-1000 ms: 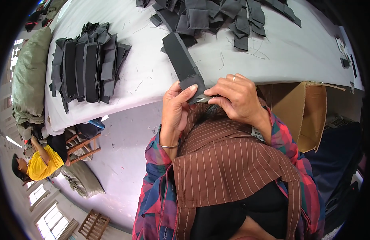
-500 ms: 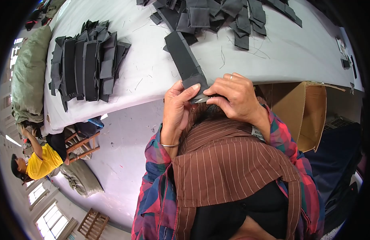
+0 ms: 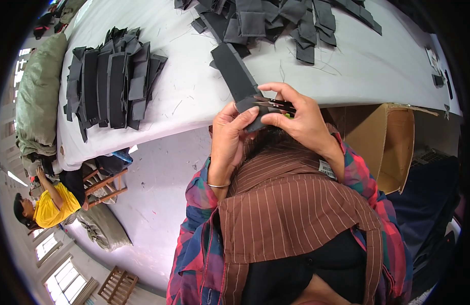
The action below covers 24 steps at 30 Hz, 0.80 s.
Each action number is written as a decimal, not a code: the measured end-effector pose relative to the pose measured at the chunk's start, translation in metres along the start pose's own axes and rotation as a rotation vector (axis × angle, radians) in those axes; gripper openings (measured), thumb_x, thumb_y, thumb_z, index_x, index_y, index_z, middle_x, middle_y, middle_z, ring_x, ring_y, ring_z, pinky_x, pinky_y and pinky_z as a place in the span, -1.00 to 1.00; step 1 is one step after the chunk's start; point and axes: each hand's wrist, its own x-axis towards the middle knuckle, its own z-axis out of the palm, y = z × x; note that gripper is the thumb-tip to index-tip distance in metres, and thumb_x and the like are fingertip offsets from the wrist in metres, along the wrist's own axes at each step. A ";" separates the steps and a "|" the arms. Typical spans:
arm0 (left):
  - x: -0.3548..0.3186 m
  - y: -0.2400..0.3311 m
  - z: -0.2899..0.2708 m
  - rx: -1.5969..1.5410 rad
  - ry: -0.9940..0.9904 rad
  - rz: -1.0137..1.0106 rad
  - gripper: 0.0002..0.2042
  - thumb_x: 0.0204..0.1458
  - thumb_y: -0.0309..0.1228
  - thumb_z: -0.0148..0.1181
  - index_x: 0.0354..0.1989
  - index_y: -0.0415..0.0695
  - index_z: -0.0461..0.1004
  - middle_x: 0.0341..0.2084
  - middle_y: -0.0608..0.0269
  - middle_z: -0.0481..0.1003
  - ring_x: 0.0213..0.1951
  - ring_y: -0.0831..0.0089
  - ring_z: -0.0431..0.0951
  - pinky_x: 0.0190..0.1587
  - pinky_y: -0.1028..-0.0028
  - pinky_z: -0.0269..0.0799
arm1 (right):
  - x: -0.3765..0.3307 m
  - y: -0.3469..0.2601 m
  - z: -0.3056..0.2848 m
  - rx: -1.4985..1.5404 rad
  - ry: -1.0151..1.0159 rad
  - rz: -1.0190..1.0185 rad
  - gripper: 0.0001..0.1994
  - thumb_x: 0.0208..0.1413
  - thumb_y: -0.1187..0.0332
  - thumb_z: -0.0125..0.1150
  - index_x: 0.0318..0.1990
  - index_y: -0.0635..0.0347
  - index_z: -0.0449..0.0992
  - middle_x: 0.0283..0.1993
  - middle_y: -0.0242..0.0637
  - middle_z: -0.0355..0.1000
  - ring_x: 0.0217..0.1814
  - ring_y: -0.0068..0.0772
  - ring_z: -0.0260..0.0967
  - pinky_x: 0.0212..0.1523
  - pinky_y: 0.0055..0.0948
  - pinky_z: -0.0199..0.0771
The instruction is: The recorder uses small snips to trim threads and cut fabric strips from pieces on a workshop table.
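Note:
My left hand (image 3: 228, 136) pinches the lower end of a dark grey fabric strip (image 3: 234, 72) between thumb and fingers. The strip slants away over the white table's near edge, its far end touching other dark pieces. In my right hand (image 3: 307, 123) is a pair of black-handled thread snips (image 3: 280, 104), gripped between thumb and fingers. Their blades are parted and lie at the strip's right edge, just above my left thumb. Part of the strip's lower end is covered by my left fingers.
A stack of similar strips (image 3: 107, 84) stands on the white table (image 3: 189, 76) at left. More dark pieces (image 3: 253, 20) are heaped at the far side, with loose threads nearby. A cardboard box (image 3: 398, 145) is below the table at right. Beyond the left edge sits a person in a yellow top (image 3: 56, 206).
My right hand has opened out from a close pinch at the strip's end and moved slightly up, and the snips' blades now show apart. The strip's end has shifted slightly right.

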 end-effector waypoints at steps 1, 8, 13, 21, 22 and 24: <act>-0.001 -0.001 0.002 0.002 -0.002 0.001 -0.86 0.05 -0.45 0.21 -0.22 -0.16 0.50 -0.44 0.37 0.52 -0.52 0.70 0.44 -0.58 0.69 0.26 | 0.000 0.004 0.001 0.000 0.003 -0.001 -0.67 -0.05 0.34 0.37 -0.10 0.13 0.50 -0.51 -0.39 0.32 -0.47 -0.59 0.25 -0.42 -0.57 0.30; -0.001 -0.002 0.002 -0.045 0.002 -0.027 -0.85 0.12 -0.40 0.15 -0.18 -0.17 0.47 -0.42 0.32 0.52 -0.51 0.66 0.44 -0.57 0.65 0.26 | -0.001 0.016 -0.007 0.078 0.064 0.025 -0.72 0.01 0.32 0.34 -0.12 0.14 0.50 -0.52 -0.48 0.26 -0.46 -0.67 0.16 -0.41 -0.61 0.26; -0.001 0.000 -0.001 -0.128 -0.064 0.007 -0.81 0.17 -0.40 0.06 -0.10 -0.19 0.41 -0.34 0.27 0.52 -0.49 0.60 0.45 -0.55 0.61 0.25 | -0.011 0.012 -0.013 0.049 0.049 -0.001 -0.72 0.00 0.32 0.35 -0.14 0.15 0.50 -0.51 -0.48 0.27 -0.45 -0.68 0.17 -0.39 -0.62 0.26; -0.001 -0.003 -0.005 -0.308 -0.156 -0.005 -0.82 0.22 -0.31 0.00 -0.19 -0.18 0.38 -0.44 0.30 0.42 -0.49 0.54 0.32 -0.47 0.54 0.21 | -0.023 0.011 -0.015 0.133 0.017 0.006 -0.73 0.04 0.35 0.29 -0.11 0.23 0.48 -0.27 -0.46 0.40 -0.27 -0.63 0.25 -0.14 -0.61 0.29; -0.001 -0.003 -0.005 -0.334 -0.160 -0.014 -0.80 0.23 -0.28 -0.02 -0.25 -0.18 0.36 -0.47 0.29 0.38 -0.49 0.50 0.25 -0.43 0.50 0.19 | -0.023 0.011 -0.015 0.134 0.019 0.005 -0.73 0.04 0.35 0.29 -0.11 0.23 0.48 -0.27 -0.46 0.40 -0.27 -0.63 0.25 -0.14 -0.61 0.29; 0.001 -0.006 -0.009 -0.393 -0.223 -0.006 -0.79 0.24 -0.28 -0.03 -0.26 -0.19 0.35 -0.47 0.29 0.36 -0.48 0.50 0.22 -0.41 0.50 0.18 | -0.022 0.013 -0.013 0.183 0.053 -0.045 -0.75 0.04 0.37 0.31 -0.12 0.21 0.50 -0.37 -0.49 0.35 -0.32 -0.69 0.24 -0.26 -0.65 0.31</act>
